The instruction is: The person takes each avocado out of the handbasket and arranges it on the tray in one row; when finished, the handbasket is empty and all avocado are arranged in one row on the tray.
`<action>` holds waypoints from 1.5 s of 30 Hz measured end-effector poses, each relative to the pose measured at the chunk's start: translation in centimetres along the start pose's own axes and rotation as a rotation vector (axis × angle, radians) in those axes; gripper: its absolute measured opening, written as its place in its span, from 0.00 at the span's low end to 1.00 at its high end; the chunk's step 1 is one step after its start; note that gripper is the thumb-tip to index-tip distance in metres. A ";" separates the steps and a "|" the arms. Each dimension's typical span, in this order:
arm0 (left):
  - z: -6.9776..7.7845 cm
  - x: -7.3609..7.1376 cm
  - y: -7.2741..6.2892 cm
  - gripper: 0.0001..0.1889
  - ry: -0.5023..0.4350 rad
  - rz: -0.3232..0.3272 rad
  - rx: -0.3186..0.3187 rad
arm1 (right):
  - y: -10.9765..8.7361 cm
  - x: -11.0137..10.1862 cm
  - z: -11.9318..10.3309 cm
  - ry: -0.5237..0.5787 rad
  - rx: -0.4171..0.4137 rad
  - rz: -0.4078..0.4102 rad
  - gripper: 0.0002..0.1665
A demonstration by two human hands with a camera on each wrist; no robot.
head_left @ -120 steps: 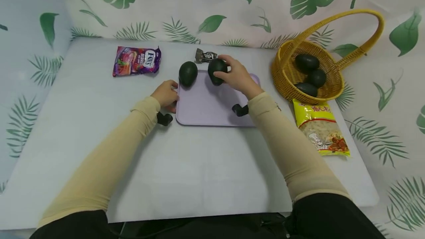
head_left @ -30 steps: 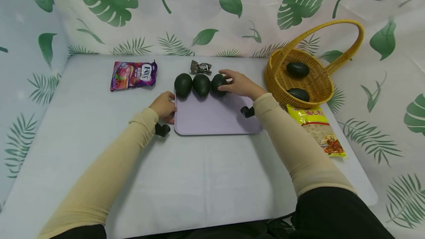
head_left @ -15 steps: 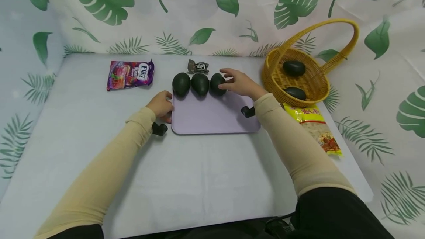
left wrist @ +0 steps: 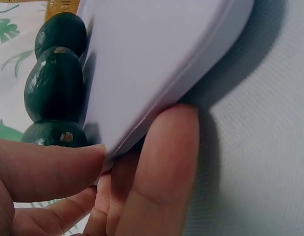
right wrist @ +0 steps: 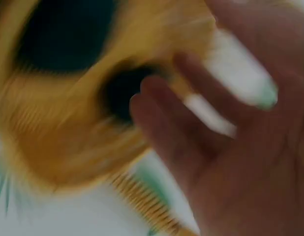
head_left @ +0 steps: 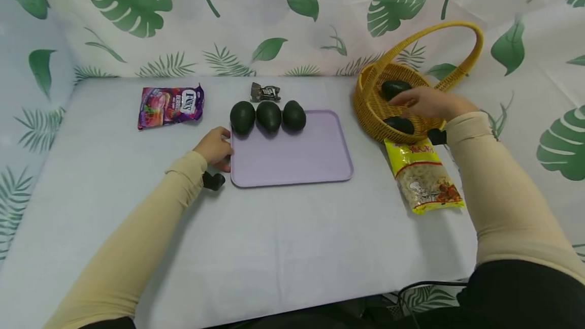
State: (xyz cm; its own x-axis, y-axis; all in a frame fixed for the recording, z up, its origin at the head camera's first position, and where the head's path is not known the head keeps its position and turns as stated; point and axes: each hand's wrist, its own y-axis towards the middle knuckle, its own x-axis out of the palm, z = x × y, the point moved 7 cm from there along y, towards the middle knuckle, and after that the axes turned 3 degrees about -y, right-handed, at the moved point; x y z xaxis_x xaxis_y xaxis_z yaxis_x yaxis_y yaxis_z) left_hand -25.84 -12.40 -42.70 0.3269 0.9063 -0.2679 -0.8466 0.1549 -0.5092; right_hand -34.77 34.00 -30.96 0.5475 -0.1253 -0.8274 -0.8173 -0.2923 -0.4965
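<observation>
My left hand (head_left: 214, 147) holds the left edge of a lilac tray (head_left: 297, 161). In the left wrist view its thumb (left wrist: 53, 167) lies at the rim, with other fingers against the side and partly hidden below. Three dark green avocados stand in a row along the tray's back left: one at the corner (head_left: 242, 118), a middle avocado (head_left: 268, 117) and a right avocado (head_left: 294, 116). My right hand (head_left: 429, 103) is over the yellow wicker basket (head_left: 365, 110), fingers extended and holding nothing. Inside lie a back avocado (head_left: 394, 88) and a front avocado (head_left: 400, 125). The right wrist view is blurred.
A purple candy bag (head_left: 171, 107) lies at the back left of the white table (head_left: 256, 237). Behind the avocado row is a small dark wrapped packet (head_left: 265, 92). A yellow food bag (head_left: 425, 179) lies in front of the basket, whose tall handle (head_left: 477, 44) arches to the right.
A second and a third avocado have come to rest on the tray. My right hand has let go of the third and moved right to the basket. My left hand stays at the tray.
</observation>
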 end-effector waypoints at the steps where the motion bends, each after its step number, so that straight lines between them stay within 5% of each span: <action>1: -0.1 0.0 0.0 0.33 0.000 -0.002 -0.001 | 0.3 1.0 1.2 0.006 0.024 -0.077 0.31; 4: -0.1 0.1 -0.1 0.32 0.005 -0.003 0.001 | 1.0 3.5 3.3 0.013 0.077 -0.197 0.38; 7: 0.0 0.1 -0.1 0.32 0.010 -0.001 0.007 | 1.3 4.6 3.9 0.024 0.089 -0.188 0.39; 11: -0.1 0.0 -0.2 0.31 0.007 0.006 0.004 | 0.7 3.2 3.9 -0.008 0.036 -0.044 0.37; 14: -0.2 -0.2 -0.3 0.32 0.001 0.010 0.000 | -1.8 0.9 3.0 0.106 0.033 0.104 0.44; 18: -0.4 -0.6 -0.3 0.32 -0.003 0.013 -0.005 | -5.3 -1.5 -1.3 0.304 -0.028 0.274 0.42; 20: -0.7 -0.8 -0.2 0.32 -0.002 0.016 -0.011 | -5.5 -1.6 -4.6 0.381 -0.092 0.327 0.39; 23: -0.9 -0.9 0.0 0.32 -0.007 0.014 -0.011 | -3.0 0.0 -9.4 0.439 -0.158 0.326 0.38; 26: -0.9 -0.7 0.1 0.32 -0.014 0.008 -0.003 | 1.8 3.0 -12.6 0.464 -0.179 0.270 0.40; 31: -0.7 0.1 0.3 0.32 -0.017 -0.002 -0.005 | 7.6 6.7 -13.5 0.476 -0.069 0.211 0.41; 37: -0.6 0.3 0.4 0.32 -0.007 0.010 -0.004 | 9.4 8.1 -12.9 0.462 -0.002 0.203 0.42; 45: -0.2 -0.2 0.3 0.32 -0.002 0.023 -0.001 | 9.5 8.4 -13.1 0.426 -0.007 0.201 0.45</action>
State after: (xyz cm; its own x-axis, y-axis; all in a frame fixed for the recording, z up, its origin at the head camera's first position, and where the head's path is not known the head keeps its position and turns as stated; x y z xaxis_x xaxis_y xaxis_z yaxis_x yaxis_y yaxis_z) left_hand -26.02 -12.59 -42.97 0.3064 0.9104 -0.2780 -0.8534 0.1334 -0.5039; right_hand -35.53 17.78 -39.20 0.4044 -0.5577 -0.7248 -0.9143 -0.2285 -0.3343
